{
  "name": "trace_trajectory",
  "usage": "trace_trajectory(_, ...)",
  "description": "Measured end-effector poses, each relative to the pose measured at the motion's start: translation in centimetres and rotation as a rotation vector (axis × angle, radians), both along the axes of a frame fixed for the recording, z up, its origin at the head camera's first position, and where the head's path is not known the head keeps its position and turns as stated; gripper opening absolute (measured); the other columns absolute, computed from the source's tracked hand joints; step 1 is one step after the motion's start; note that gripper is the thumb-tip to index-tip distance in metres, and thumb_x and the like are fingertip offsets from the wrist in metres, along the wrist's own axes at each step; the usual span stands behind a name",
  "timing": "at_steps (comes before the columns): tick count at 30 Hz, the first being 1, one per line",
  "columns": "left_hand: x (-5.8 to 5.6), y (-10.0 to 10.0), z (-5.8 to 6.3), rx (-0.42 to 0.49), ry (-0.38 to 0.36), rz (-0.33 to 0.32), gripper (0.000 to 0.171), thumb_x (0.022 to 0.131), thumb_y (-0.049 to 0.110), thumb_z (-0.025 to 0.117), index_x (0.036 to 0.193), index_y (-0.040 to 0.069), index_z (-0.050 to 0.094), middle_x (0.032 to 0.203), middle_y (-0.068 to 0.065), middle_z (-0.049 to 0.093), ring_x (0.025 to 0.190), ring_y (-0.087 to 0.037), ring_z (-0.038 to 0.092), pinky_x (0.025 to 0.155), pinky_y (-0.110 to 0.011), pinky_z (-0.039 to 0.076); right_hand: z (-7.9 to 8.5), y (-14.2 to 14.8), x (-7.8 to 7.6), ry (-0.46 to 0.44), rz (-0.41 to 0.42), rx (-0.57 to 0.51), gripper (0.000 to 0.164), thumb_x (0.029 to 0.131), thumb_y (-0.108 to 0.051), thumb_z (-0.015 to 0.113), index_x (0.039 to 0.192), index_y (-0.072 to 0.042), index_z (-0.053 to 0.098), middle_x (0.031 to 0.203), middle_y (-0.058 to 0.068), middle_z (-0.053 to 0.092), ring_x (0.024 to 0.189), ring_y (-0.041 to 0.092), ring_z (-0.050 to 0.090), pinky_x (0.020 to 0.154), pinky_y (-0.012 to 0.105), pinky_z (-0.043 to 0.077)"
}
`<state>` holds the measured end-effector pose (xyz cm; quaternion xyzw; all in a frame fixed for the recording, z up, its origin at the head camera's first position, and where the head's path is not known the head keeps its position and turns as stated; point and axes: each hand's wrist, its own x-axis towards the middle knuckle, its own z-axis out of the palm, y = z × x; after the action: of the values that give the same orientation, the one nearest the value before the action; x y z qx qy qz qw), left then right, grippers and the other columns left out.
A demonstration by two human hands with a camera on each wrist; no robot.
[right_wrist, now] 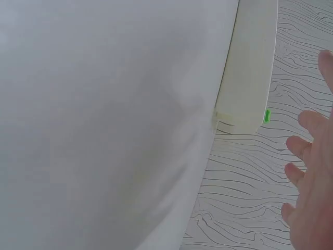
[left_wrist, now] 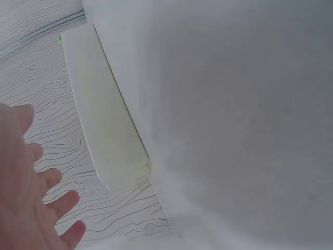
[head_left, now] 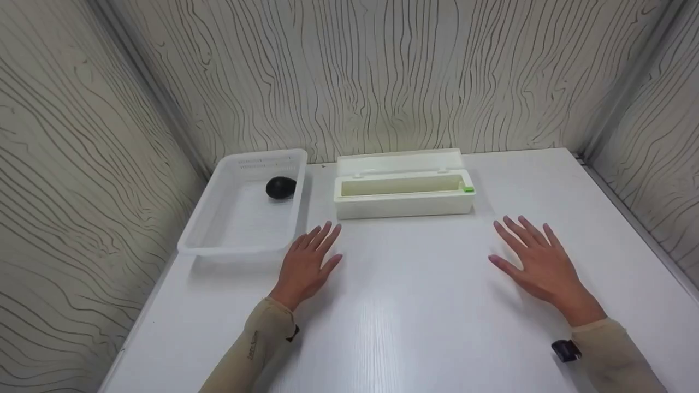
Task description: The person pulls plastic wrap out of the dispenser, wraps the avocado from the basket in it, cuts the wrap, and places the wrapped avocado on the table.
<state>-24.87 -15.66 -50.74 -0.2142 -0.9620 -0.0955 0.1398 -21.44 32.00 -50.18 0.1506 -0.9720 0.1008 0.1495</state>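
My left hand [head_left: 307,266] is spread over the white table, fingers straight, just right of the near corner of a white plastic basket [head_left: 240,251]. Nothing is in it. Inside the basket, against its right wall, lies a dark, egg-shaped object [head_left: 280,188]. My right hand [head_left: 540,267] also has its fingers spread and holds nothing, to the right of a long white box [head_left: 404,207]. The box's lid [head_left: 401,161] stands tilted back, and a green tab [head_left: 468,189] marks its right end. Both wrist views show the box front [left_wrist: 104,109] beyond the fingers.
The white table [head_left: 393,305] spreads out in front of both hands. Behind it rises a back wall [head_left: 349,76] with a wood-grain pattern, and similar panels [head_left: 49,164] close in the left and right sides. The basket and box stand near the back edge.
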Motion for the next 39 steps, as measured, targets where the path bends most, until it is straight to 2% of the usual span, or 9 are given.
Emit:
trace_trajectory(4, -2.5, 1.9, 0.9, 0.059, -0.015, -0.008, 0.061, 0.108, 0.049, 0.046, 0.162, 0.023, 0.036, 0.165, -0.002, 0.042, 0.151, -0.028, 0.041, 0.124, -0.049, 0.034, 1.2, -0.7, -2.1, -0.077, -0.022, -0.038, 0.070, 0.105, -0.053, 0.051, 0.159, -0.010, 0.039, 0.162, 0.024, 0.039, 0.151, 0.046, 0.028, 0.125, 0.066, 0.016)
trace_trajectory(8, -5.4, 3.6, 1.7, 0.077, -0.011, 0.000, 0.060, 0.108, 0.046, 0.050, 0.162, 0.023, 0.036, 0.162, -0.003, 0.046, 0.147, -0.027, 0.045, 0.123, -0.047, 0.035, 2.3, -1.5, -4.7, -0.175, -0.059, -0.066, 0.070, 0.108, -0.054, 0.043, 0.160, -0.008, 0.035, 0.161, 0.026, 0.037, 0.151, 0.049, 0.026, 0.122, 0.069, 0.019)
trace_trajectory(11, -7.5, 4.5, 2.2, 0.081, -0.012, 0.014, 0.059, 0.107, 0.041, 0.055, 0.161, 0.022, 0.038, 0.158, -0.004, 0.051, 0.145, -0.027, 0.047, 0.122, -0.048, 0.037, 2.8, -2.2, -6.8, -0.214, -0.074, -0.098, 0.069, 0.109, -0.055, 0.039, 0.160, -0.008, 0.035, 0.160, 0.026, 0.038, 0.149, 0.050, 0.028, 0.120, 0.070, 0.023)
trace_trajectory(16, -10.3, 5.1, 2.6, 0.086, -0.039, 0.055, 0.054, 0.108, 0.037, 0.055, 0.157, 0.017, 0.045, 0.151, -0.007, 0.057, 0.142, -0.028, 0.049, 0.120, -0.049, 0.039, 3.6, -3.8, -9.9, -0.237, -0.075, -0.120, 0.065, 0.111, -0.051, 0.038, 0.159, -0.007, 0.037, 0.155, 0.027, 0.043, 0.146, 0.049, 0.033, 0.118, 0.069, 0.028)
trace_trajectory(22, -12.9, 5.3, 3.0, 0.082, -0.075, 0.114, 0.049, 0.109, 0.040, 0.051, 0.152, 0.016, 0.051, 0.147, -0.007, 0.060, 0.141, -0.027, 0.050, 0.120, -0.047, 0.038, 4.1, -5.6, -13.1, -0.204, -0.047, -0.122, 0.056, 0.110, -0.041, 0.046, 0.155, -0.006, 0.044, 0.148, 0.026, 0.051, 0.141, 0.047, 0.040, 0.115, 0.066, 0.035)
trace_trajectory(26, -14.1, 5.2, 2.9, 0.080, -0.104, 0.143, 0.043, 0.110, 0.038, 0.050, 0.146, 0.015, 0.058, 0.142, -0.007, 0.064, 0.139, -0.027, 0.052, 0.120, -0.046, 0.039, 3.6, -6.9, -15.2, -0.169, -0.060, -0.147, 0.053, 0.110, -0.038, 0.048, 0.150, -0.005, 0.050, 0.144, 0.026, 0.055, 0.136, 0.046, 0.044, 0.112, 0.065, 0.038)
trace_trajectory(31, -14.7, 5.0, 2.7, 0.060, -0.093, 0.196, 0.039, 0.111, 0.037, 0.048, 0.141, 0.016, 0.062, 0.137, -0.004, 0.067, 0.135, -0.024, 0.055, 0.118, -0.044, 0.042, 2.6, -8.5, -17.3, -0.136, -0.116, -0.177, 0.048, 0.109, -0.037, 0.048, 0.141, -0.003, 0.060, 0.131, 0.024, 0.064, 0.122, 0.042, 0.052, 0.103, 0.059, 0.044)
trace_trajectory(35, -14.8, 5.3, 2.4, 0.004, -0.062, 0.186, 0.041, 0.111, 0.040, 0.045, 0.139, 0.016, 0.064, 0.136, -0.003, 0.068, 0.132, -0.024, 0.057, 0.117, -0.044, 0.043, 2.0, -8.8, -18.0, -0.084, -0.188, -0.056, 0.046, 0.109, -0.037, 0.049, 0.129, -0.001, 0.068, 0.114, 0.022, 0.070, 0.105, 0.037, 0.053, 0.092, 0.054, 0.046)
trace_trajectory(39, -14.9, 5.7, 2.0, -0.049, -0.037, 0.196, 0.041, 0.111, 0.042, 0.044, 0.134, 0.017, 0.068, 0.131, -0.001, 0.071, 0.127, -0.023, 0.058, 0.117, -0.045, 0.042, 1.7, -8.6, -18.2, -0.019, -0.192, 0.111, 0.046, 0.109, -0.037, 0.048, 0.114, 0.002, 0.072, 0.101, 0.022, 0.072, 0.094, 0.036, 0.053, 0.086, 0.050, 0.045)
